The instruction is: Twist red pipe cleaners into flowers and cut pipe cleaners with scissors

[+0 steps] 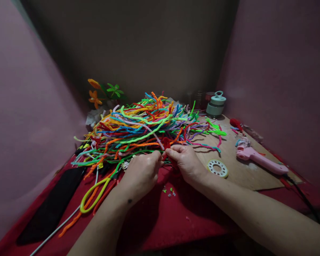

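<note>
Both hands meet over the front of the table, fingertips pinched close together. Between them rises a red pipe cleaner [166,143], bent into a small loop. My left hand [146,166] is closed on its lower part, and my right hand [186,161] pinches it from the right with thumb and forefinger. The fingers hide much of the red piece. Just behind the hands lies a large tangled heap of pipe cleaners [138,129] in many colours. A pale lilac strand [156,137] from the heap ends near the red piece.
Right of the hands, a wooden board [245,177] carries a white spool ring [218,168] and a pink corded tool like a glue gun [258,161]. A mint-green lidded container [216,104] stands behind. At left lie a black flat object [52,206] and a yellow loop [84,202].
</note>
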A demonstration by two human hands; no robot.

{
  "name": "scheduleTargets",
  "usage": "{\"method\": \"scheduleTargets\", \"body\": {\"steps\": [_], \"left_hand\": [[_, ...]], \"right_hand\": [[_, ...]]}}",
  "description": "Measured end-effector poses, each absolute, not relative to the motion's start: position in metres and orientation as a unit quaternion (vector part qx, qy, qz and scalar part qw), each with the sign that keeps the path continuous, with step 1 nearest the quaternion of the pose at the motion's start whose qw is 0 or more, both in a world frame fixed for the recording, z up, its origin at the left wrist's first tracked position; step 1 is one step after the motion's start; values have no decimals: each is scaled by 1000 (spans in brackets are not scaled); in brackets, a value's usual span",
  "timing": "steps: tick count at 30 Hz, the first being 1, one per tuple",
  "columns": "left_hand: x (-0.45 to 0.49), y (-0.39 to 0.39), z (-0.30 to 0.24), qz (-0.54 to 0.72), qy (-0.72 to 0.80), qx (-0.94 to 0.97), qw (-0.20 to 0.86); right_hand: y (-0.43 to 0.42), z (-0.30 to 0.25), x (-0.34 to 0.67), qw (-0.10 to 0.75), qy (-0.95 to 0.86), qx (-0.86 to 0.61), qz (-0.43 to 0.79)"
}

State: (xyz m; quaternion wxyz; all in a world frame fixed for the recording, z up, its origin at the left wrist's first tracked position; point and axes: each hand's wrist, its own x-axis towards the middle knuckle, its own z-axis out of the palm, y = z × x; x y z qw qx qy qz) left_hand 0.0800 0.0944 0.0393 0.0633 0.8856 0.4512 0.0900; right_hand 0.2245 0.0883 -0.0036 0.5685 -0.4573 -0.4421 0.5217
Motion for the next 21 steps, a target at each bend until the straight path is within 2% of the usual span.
{"method": "scheduleTargets", "body": {"steps": [8,15,18,21], "left_hand": [[71,97,51,185,446,798,359],[71,105,49,316,499,684,428],[73,109,42,387,507,591,494],[84,107,32,364,444,567,591]], "right_hand": [[84,2,219,575,-410,-426,566],[92,2,226,628,-333,-364,602],[96,5,228,650,-273,-319,633],[96,8,227,658,-247,-281,653]]}}
